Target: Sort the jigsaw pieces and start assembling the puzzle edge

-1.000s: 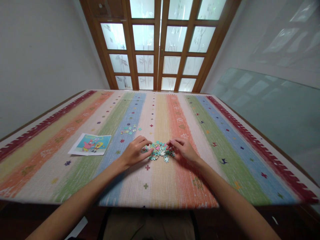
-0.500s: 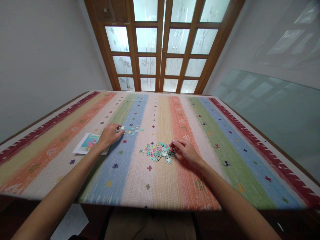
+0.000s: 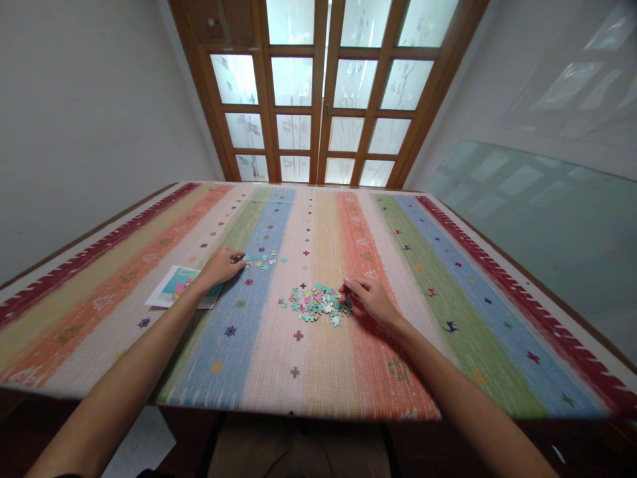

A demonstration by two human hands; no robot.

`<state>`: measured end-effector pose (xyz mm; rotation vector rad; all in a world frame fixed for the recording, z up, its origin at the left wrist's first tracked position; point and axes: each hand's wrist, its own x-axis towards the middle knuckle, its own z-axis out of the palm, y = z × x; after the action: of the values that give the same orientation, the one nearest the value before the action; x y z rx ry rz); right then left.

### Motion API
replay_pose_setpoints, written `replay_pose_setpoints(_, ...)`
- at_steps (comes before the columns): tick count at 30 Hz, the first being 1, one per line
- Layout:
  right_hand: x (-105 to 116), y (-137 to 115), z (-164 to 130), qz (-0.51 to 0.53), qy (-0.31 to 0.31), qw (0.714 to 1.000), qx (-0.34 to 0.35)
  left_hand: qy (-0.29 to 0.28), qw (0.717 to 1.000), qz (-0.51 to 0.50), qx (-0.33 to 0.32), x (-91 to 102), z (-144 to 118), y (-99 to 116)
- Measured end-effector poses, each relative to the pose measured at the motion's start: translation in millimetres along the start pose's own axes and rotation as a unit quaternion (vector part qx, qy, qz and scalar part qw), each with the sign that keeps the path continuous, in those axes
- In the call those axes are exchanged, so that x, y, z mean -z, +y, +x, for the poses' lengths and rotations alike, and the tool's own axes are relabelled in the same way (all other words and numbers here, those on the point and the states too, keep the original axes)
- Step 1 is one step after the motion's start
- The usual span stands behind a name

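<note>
Several small jigsaw puzzle pieces [image 3: 263, 261], mostly teal, lie loosely grouped on the blue stripe of the cloth. My left hand [image 3: 221, 265] is at their left end, its fingers curled and closed on a puzzle piece that they mostly cover. A larger pile of mixed teal, pink and yellow pieces [image 3: 318, 304] sits nearer to me in the middle. At the pile's right edge is my right hand [image 3: 371, 299], thumb and fingers pinched together. Whatever is between those fingertips is too small to make out. A picture card [image 3: 172, 285] with a pink cartoon figure lies partly under my left forearm.
A striped, patterned cloth [image 3: 293, 392] covers the wide table. Wooden doors with frosted panes [image 3: 293, 129] stand beyond its far edge. A glass panel [image 3: 537, 219] leans by the right wall. Below the near edge, a pale sheet [image 3: 144, 445] shows at the left.
A pale piece that showed at my left fingertips is now covered by the curled fingers. My right hand has hardly moved at the pile's edge.
</note>
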<state>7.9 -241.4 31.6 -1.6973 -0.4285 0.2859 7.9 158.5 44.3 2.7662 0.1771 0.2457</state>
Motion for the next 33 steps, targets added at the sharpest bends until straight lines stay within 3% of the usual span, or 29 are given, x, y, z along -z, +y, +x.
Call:
replay_pose_setpoints(5,1.2,0.6,2.0,-0.029,0.014,0.999,0.028,0.078,0.996,-0.033,0.008,5.1,-5.4,14.6)
replay_pose_setpoints(8,2.3,2.4,2.2,-0.088,0.032,0.992,0.080,0.110,0.990,-0.074,-0.044,2.7,-15.9,36.9)
replay_pose_setpoints(14,0.8,3.6,-1.2,-0.194,0.026,0.969,0.149,0.031,0.958,-0.151,-0.243,-24.9,-49.3,99.0)
replay_pose_setpoints(19,0.8,3.6,-0.9,-0.205,0.030,0.966,0.153,-0.036,0.932,-0.162,-0.323,-46.5,-58.8,132.6)
replay_pose_setpoints(28,4.6,3.2,0.6,-0.208,0.049,0.964,0.157,-0.067,0.921,-0.132,-0.361,-56.6,-53.1,138.7)
replay_pose_setpoints(33,5.2,3.9,1.1,-0.217,0.047,0.963,0.156,-0.052,0.921,-0.130,-0.365,-57.9,-54.2,135.9)
